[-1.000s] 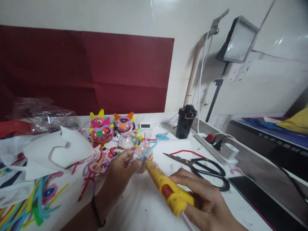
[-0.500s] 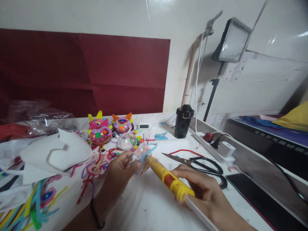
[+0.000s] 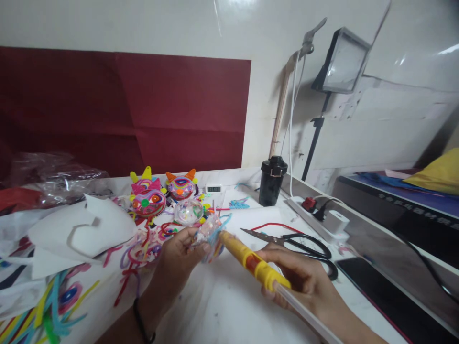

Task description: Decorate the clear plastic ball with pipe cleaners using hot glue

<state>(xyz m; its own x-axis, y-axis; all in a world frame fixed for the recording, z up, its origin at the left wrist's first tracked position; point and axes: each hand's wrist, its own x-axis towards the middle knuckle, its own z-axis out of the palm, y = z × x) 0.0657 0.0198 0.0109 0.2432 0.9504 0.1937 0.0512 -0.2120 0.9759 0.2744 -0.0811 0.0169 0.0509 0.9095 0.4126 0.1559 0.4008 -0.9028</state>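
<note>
My left hand (image 3: 181,255), a dark band on its wrist, pinches a small clear craft piece (image 3: 208,234) with light blue fuzzy strips and other colours on it. A yellow hot glue gun (image 3: 251,260) is gripped in my right hand (image 3: 299,274), its nozzle end close against the right side of the piece. Whether the nozzle touches cannot be made out. From the gun's rear runs a long whitish glue stick (image 3: 304,310). Just beyond my right hand lie black-handled scissors (image 3: 283,239) and a bent red pipe cleaner (image 3: 276,224).
Decorated round crafts (image 3: 148,203), a clear ball (image 3: 188,211) and a small digital clock (image 3: 213,189) stand behind. Cut white paper (image 3: 82,234) and colourful pipe cleaners (image 3: 50,306) lie left. A black bottle (image 3: 272,181), power strip (image 3: 319,222) and phone (image 3: 390,298) are right.
The view has shifted slightly. Both hands keep their hold, and the glue gun stays close to the craft piece, with only a slight change in its angle.
</note>
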